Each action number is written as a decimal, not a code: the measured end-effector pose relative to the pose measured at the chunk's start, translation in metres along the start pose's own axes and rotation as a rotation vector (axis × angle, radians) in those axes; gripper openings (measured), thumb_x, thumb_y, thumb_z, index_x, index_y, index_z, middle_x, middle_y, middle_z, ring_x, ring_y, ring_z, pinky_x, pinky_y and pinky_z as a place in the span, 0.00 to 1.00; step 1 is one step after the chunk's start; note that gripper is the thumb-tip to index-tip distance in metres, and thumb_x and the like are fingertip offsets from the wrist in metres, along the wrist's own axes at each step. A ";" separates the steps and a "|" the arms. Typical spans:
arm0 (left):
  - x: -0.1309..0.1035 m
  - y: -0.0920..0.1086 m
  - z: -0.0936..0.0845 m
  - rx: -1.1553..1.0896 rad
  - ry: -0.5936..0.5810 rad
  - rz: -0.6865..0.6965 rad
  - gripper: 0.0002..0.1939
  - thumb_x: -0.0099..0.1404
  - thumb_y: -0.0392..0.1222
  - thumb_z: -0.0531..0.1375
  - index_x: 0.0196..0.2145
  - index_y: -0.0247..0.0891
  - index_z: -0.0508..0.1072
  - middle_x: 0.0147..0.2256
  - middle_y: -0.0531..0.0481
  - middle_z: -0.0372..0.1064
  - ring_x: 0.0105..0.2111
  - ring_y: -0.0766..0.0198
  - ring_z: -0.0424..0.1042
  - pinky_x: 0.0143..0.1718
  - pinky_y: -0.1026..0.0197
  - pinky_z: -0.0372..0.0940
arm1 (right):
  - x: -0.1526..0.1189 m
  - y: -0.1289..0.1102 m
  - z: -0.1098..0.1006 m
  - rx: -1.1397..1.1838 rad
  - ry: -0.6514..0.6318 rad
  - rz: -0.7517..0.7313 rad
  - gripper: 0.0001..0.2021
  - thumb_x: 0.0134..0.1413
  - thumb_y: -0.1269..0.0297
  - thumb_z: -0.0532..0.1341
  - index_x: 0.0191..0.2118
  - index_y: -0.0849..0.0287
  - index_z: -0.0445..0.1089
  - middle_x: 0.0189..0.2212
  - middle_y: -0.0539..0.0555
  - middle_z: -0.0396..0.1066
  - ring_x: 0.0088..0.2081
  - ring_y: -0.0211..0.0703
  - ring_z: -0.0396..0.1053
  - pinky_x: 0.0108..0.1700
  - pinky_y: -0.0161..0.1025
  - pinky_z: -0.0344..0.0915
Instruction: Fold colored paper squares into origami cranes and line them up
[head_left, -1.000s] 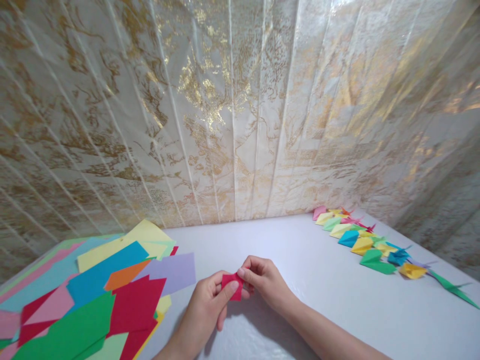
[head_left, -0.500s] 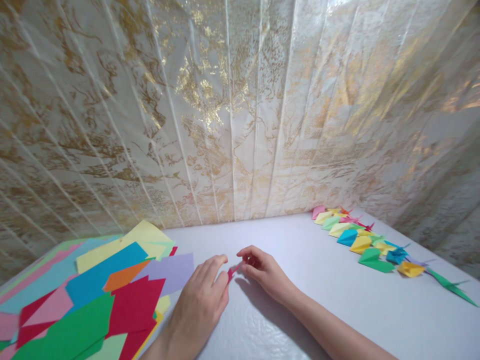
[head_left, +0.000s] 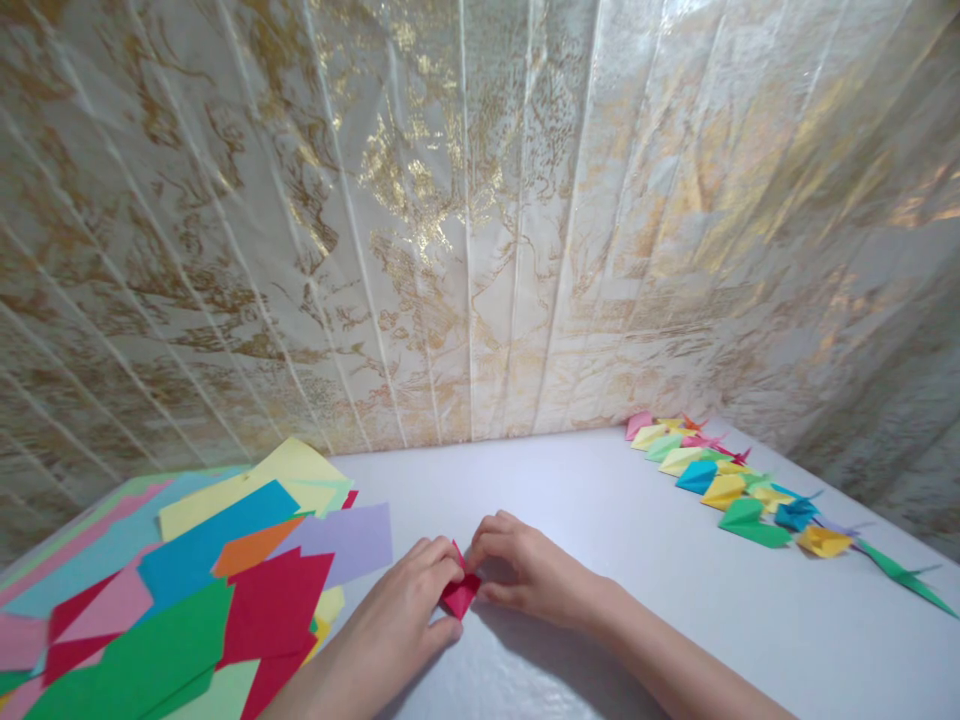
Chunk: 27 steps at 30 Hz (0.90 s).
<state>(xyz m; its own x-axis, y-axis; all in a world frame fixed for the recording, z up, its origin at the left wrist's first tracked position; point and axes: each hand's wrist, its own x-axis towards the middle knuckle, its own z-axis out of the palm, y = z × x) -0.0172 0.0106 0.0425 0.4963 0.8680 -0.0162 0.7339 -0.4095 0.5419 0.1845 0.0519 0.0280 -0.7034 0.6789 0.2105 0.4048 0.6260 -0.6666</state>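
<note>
A small piece of folded red paper (head_left: 460, 596) is between my two hands, low in the middle of the head view, just above or on the white table. My left hand (head_left: 421, 598) grips its left side, fingers over the top and thumb toward the near corner. From the right, my right hand (head_left: 521, 568) pinches the paper's right edge with bent fingers and thumb. One thin red point sticks up between the hands. The fingers cover part of the folds.
Loose coloured paper sheets (head_left: 180, 630) are heaped across the left of the white table (head_left: 555, 480). Along its right side lie rows of folded paper cranes (head_left: 754, 522). A gold-patterned curtain (head_left: 465, 250) hangs behind the table's far edge.
The red paper has turned and come nearer, now showing a wider folded face. My left hand's fingers have moved over it, and my right hand has lowered toward it.
</note>
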 end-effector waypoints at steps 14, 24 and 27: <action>0.000 -0.008 -0.002 0.022 0.013 0.002 0.11 0.62 0.26 0.53 0.30 0.39 0.70 0.35 0.51 0.72 0.36 0.62 0.71 0.40 0.62 0.62 | 0.001 0.006 0.011 -0.398 0.032 -0.241 0.04 0.59 0.69 0.66 0.41 0.57 0.76 0.35 0.53 0.75 0.36 0.44 0.65 0.40 0.39 0.59; -0.002 -0.002 -0.008 -0.042 0.017 0.004 0.08 0.63 0.30 0.56 0.33 0.39 0.73 0.37 0.50 0.72 0.37 0.62 0.72 0.40 0.64 0.63 | -0.001 0.003 0.012 -0.348 0.058 -0.224 0.05 0.59 0.72 0.63 0.38 0.57 0.76 0.34 0.53 0.74 0.36 0.43 0.65 0.39 0.38 0.60; 0.001 -0.007 -0.006 -0.040 0.007 0.035 0.10 0.64 0.28 0.55 0.34 0.39 0.74 0.39 0.50 0.72 0.39 0.63 0.72 0.42 0.64 0.63 | -0.002 0.003 0.010 -0.355 0.060 -0.232 0.07 0.54 0.73 0.65 0.39 0.57 0.76 0.38 0.53 0.75 0.37 0.44 0.65 0.40 0.38 0.60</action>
<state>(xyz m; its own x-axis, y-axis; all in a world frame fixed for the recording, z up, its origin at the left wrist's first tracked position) -0.0248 0.0155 0.0442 0.5180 0.8554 0.0089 0.6973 -0.4282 0.5748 0.1810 0.0488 0.0188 -0.7685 0.5193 0.3739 0.4232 0.8507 -0.3117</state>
